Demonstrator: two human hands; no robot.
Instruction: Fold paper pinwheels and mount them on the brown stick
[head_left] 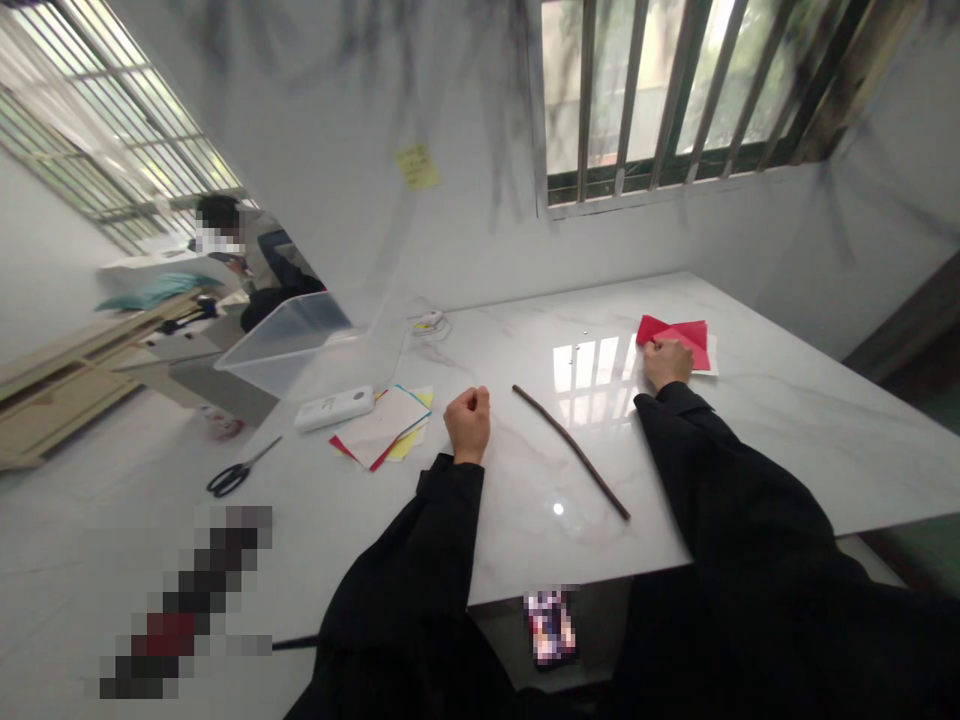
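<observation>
My left hand (468, 424) is a closed fist resting on the white table (517, 545), and nothing shows in it. Beside it, to the left, lies a stack of coloured paper sheets (386, 425). A thin brown stick (574, 447) lies slantwise between my two hands, touching neither. My right hand (670, 364) is also curled into a fist, set against the near edge of a red paper (696, 338). No paper is visibly pinched by its fingers. A white sheet (709, 365) peeks out from under the red one.
Left on the table are a white rectangular device (334, 408), scissors (240, 472) and a clear plastic bin (285, 352). A white cable (431, 322) lies by the wall. Tiny bits (577, 350) dot the tabletop. A phone (551, 628) sits below the front edge. Another person (262, 260) sits far left.
</observation>
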